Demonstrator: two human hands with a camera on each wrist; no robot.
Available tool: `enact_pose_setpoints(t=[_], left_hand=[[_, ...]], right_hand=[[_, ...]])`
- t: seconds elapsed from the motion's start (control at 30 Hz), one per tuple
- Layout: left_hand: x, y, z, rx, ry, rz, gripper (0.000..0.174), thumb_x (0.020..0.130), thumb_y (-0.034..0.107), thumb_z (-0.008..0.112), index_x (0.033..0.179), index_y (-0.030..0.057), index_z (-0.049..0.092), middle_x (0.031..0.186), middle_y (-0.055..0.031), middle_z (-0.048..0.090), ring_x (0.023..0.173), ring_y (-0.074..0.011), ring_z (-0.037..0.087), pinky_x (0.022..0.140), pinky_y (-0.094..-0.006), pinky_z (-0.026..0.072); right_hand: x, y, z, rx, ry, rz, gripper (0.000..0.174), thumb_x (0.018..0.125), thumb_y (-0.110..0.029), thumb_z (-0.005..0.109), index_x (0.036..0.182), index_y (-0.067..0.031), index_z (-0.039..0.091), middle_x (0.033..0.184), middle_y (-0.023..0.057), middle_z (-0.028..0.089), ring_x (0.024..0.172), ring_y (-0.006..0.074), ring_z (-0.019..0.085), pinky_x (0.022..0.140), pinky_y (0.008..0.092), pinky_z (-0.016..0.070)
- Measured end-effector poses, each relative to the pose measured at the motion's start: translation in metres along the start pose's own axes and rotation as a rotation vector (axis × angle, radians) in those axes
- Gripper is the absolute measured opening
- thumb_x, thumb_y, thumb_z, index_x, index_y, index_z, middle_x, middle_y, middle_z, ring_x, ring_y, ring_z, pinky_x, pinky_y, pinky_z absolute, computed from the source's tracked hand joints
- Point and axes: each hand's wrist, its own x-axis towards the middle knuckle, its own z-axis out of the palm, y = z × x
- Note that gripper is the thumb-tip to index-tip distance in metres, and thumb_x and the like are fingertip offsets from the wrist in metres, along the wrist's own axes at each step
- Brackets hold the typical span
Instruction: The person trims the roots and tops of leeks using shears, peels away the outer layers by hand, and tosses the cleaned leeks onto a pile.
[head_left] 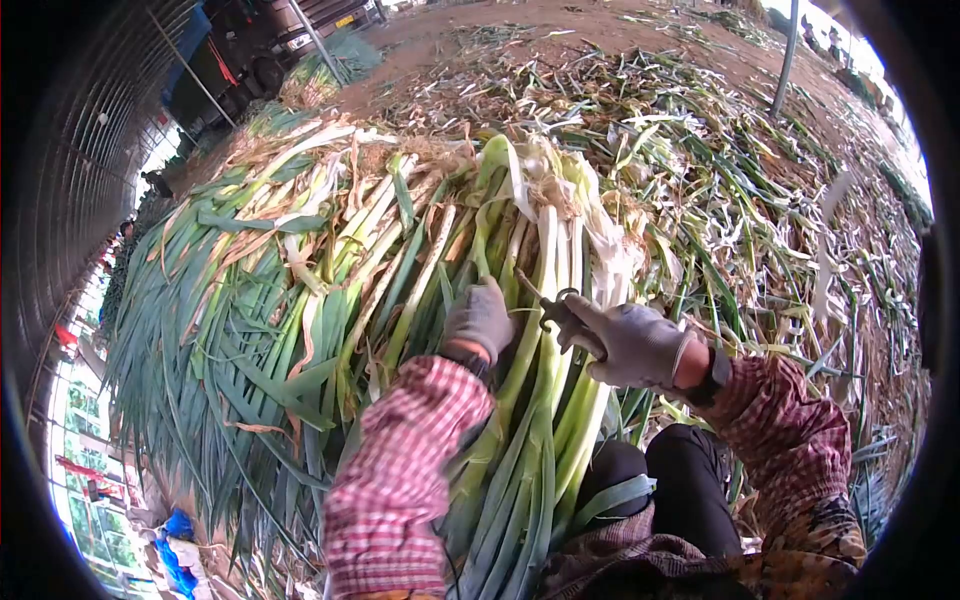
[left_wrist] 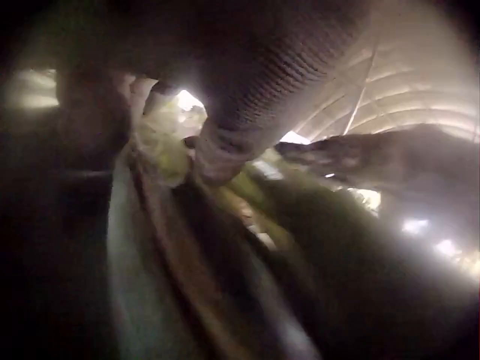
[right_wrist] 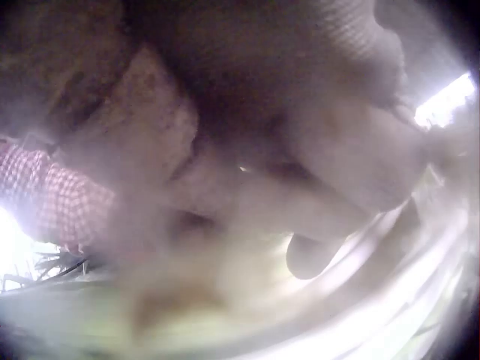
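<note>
In the head view, the gloved left hand (head_left: 481, 318) pinches the lower end of a yellow-green leaf (head_left: 482, 235) that arches over long-stemmed green onions. Just to its right, the gloved right hand (head_left: 635, 345) grips a dark metal tool like scissors (head_left: 549, 305), its tip pointing up and left above pale stalks (head_left: 548, 260). The left wrist view shows knitted glove fingers (left_wrist: 219, 154) against a yellowish leaf (left_wrist: 171, 159). Blurred glove fingers (right_wrist: 352, 161) fill much of the right wrist view, above pale stalks (right_wrist: 375, 300); the tool cannot be made out there.
A large heap of leafy onions (head_left: 230, 300) spreads to the left. Loose trimmings (head_left: 760, 230) cover the ground on the right. The person's dark-clothed knees (head_left: 690, 480) are close below the right hand. Metal poles (head_left: 788, 60) and a parked vehicle (head_left: 300, 35) stand farther back.
</note>
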Motion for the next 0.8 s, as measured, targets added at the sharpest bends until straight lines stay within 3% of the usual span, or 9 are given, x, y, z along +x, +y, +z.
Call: enact_pose_setpoints(t=[0.1, 0.2, 0.27, 0.3, 0.33, 0.37, 0.5, 0.63, 0.8], left_hand=[[0.043, 0.015, -0.018, 0.083, -0.117, 0.007, 0.039, 0.085, 0.011, 0.061, 0.121, 0.0008, 0.05, 0.124, -0.0259, 0.06, 0.111, -0.0349, 0.064, 0.092, -0.0423, 0.0533], [0.108, 0.001, -0.061, -0.19, 0.327, 0.149, 0.016, 0.09, 0.014, 0.059, 0.091, 0.0, 0.065, 0.081, -0.0153, 0.068, 0.071, -0.031, 0.067, 0.065, -0.0391, 0.0563], [0.108, -0.012, -0.133, -1.237, 0.709, 0.369, 0.028, 0.089, 0.021, 0.063, 0.064, 0.0072, 0.058, 0.073, -0.0093, 0.065, 0.065, -0.0199, 0.063, 0.057, -0.033, 0.0528], [0.11, -0.029, -0.161, -1.44, 0.673, 0.515, 0.023, 0.092, 0.023, 0.063, 0.078, 0.0063, 0.057, 0.073, -0.0079, 0.063, 0.067, -0.0169, 0.062, 0.059, -0.0293, 0.0524], [0.063, 0.001, -0.18, -1.859, 0.759, 0.141, 0.021, 0.096, 0.024, 0.061, 0.094, 0.0049, 0.052, 0.071, -0.0069, 0.059, 0.068, -0.0143, 0.06, 0.063, -0.027, 0.052], [0.098, -0.062, -0.163, -1.525, 0.666, 0.358, 0.029, 0.097, 0.028, 0.059, 0.111, 0.0056, 0.046, 0.072, -0.0075, 0.06, 0.071, -0.018, 0.062, 0.068, -0.0289, 0.053], [0.017, -0.109, -0.079, -0.141, 0.497, -0.054, 0.031, 0.093, 0.035, 0.056, 0.094, 0.0049, 0.064, 0.094, -0.0222, 0.069, 0.088, -0.0406, 0.066, 0.082, -0.0476, 0.0516], [-0.032, -0.133, -0.021, 0.105, 0.256, -0.209, 0.031, 0.084, 0.029, 0.067, 0.106, 0.0064, 0.065, 0.1, -0.0225, 0.069, 0.097, -0.0385, 0.067, 0.085, -0.0446, 0.0533], [-0.051, -0.141, -0.026, 0.177, 0.015, -0.355, 0.04, 0.082, 0.033, 0.069, 0.11, 0.005, 0.069, 0.111, -0.0217, 0.068, 0.107, -0.0358, 0.065, 0.093, -0.0424, 0.0507]], right_hand=[[-0.002, 0.005, 0.0, -0.038, -0.001, 0.042, 0.08, 0.073, -0.022, 0.066, 0.143, -0.0053, 0.034, 0.091, 0.0204, 0.067, 0.085, 0.0404, 0.067, 0.073, 0.0459, 0.0525], [0.004, 0.019, 0.012, 0.044, -0.011, 0.0, 0.078, 0.073, -0.02, 0.065, 0.143, -0.0053, 0.034, 0.09, 0.0166, 0.067, 0.081, 0.0385, 0.067, 0.071, 0.0449, 0.0526], [0.007, 0.017, 0.011, 0.067, -0.024, 0.005, 0.076, 0.073, -0.019, 0.065, 0.142, -0.0061, 0.035, 0.087, 0.0145, 0.067, 0.079, 0.037, 0.067, 0.07, 0.0447, 0.0526], [0.009, 0.016, 0.007, 0.069, -0.056, 0.032, 0.076, 0.073, -0.019, 0.065, 0.142, -0.0067, 0.035, 0.085, 0.0142, 0.067, 0.077, 0.0363, 0.067, 0.069, 0.0445, 0.0525], [0.014, 0.013, 0.001, 0.073, -0.09, 0.047, 0.076, 0.073, -0.019, 0.066, 0.142, -0.0073, 0.035, 0.083, 0.014, 0.067, 0.076, 0.0357, 0.067, 0.068, 0.0443, 0.0523], [0.022, 0.01, -0.004, 0.079, -0.122, 0.053, 0.076, 0.073, -0.019, 0.066, 0.142, -0.0078, 0.035, 0.081, 0.0137, 0.066, 0.075, 0.0351, 0.067, 0.067, 0.0441, 0.0522], [0.055, 0.008, -0.001, 0.121, 0.177, 0.077, 0.076, 0.073, -0.018, 0.069, 0.143, -0.0183, 0.038, 0.078, 0.0165, 0.066, 0.072, 0.0361, 0.067, 0.067, 0.0459, 0.0534], [0.049, -0.044, 0.032, 0.351, -0.171, -0.32, 0.072, 0.074, -0.019, 0.07, 0.139, -0.0121, 0.04, 0.085, 0.0198, 0.067, 0.08, 0.0359, 0.068, 0.071, 0.0465, 0.0542], [0.087, -0.062, 0.044, 0.148, -0.104, -0.1, 0.066, 0.077, -0.02, 0.069, 0.135, -0.0096, 0.041, 0.091, 0.0183, 0.068, 0.083, 0.0371, 0.068, 0.072, 0.0452, 0.0551]])
